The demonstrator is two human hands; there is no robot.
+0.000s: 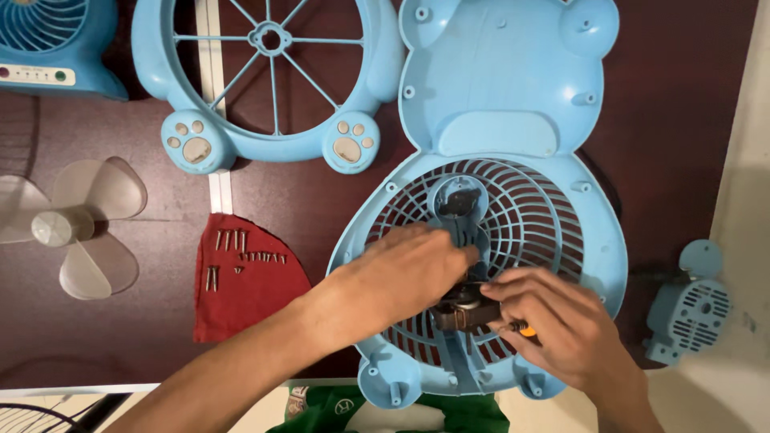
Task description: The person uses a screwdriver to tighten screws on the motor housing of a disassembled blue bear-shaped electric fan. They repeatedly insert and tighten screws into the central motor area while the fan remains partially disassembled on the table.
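Observation:
A light blue bear-shaped fan back shell (497, 88) lies on the dark table, grille side toward me. My left hand (401, 277) rests on the grille over the central mount and touches a small dark motor (464, 309). My right hand (553, 321) grips the motor from the right, with an orange-tipped tool partly hidden under its fingers. A dark part (459, 200) sits higher in the central mount.
A blue front frame with paw feet (265, 88) lies at upper left. A translucent fan blade (72, 228) is at far left. Several screws lie on a red cloth (241, 281). A small blue motor cover (690, 305) sits at right, and another blue fan (48, 48) stands at top left.

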